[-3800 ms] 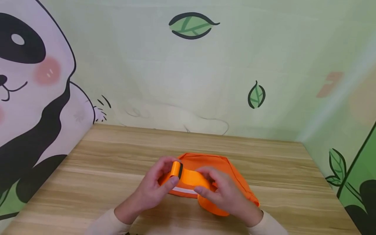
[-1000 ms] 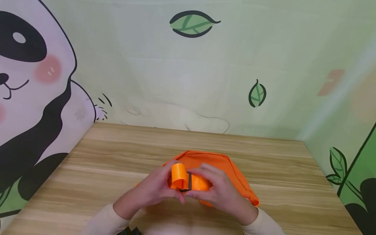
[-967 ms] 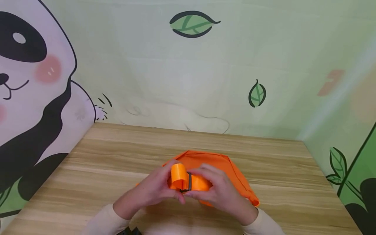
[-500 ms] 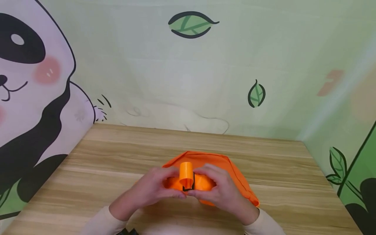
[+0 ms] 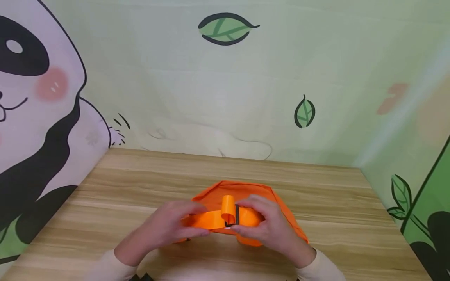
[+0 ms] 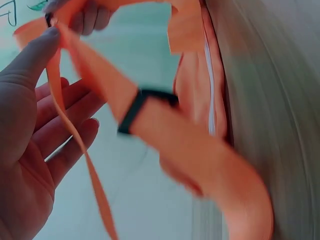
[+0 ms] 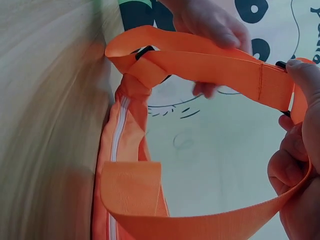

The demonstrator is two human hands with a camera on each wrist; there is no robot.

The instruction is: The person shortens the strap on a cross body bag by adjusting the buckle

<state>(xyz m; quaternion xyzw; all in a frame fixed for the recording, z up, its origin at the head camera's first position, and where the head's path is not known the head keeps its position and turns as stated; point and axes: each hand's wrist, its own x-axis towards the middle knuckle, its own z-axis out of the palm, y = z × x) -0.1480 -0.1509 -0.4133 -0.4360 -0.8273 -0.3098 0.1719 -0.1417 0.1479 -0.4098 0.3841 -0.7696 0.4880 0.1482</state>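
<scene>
An orange zip bag (image 5: pixel 242 190) lies on the table behind both hands, its white zipper (image 7: pixel 120 125) showing in the wrist views. In front of it my left hand (image 5: pixel 165 222) pinches the bag's wide orange strap (image 5: pixel 207 219) between thumb and fingers. My right hand (image 5: pixel 268 218) grips the same strap at a black slider buckle (image 5: pixel 237 214). A short loop of strap (image 5: pixel 227 205) stands up out of that buckle. Farther along the strap, a second black slider (image 6: pixel 132 112) sits away from the fingers in the left wrist view.
The wood-grain table (image 5: pixel 147 171) stretches around the bag. Behind it rises a pale green wall (image 5: pixel 168 78) with a panda drawing (image 5: pixel 58 117) and leaves. Small dark items (image 5: pixel 141 277) show at the table's near edge.
My left hand has slid left along the strap, away from the buckle, so more strap shows between the hands. The buckle and upright loop have shifted slightly right with my right hand.
</scene>
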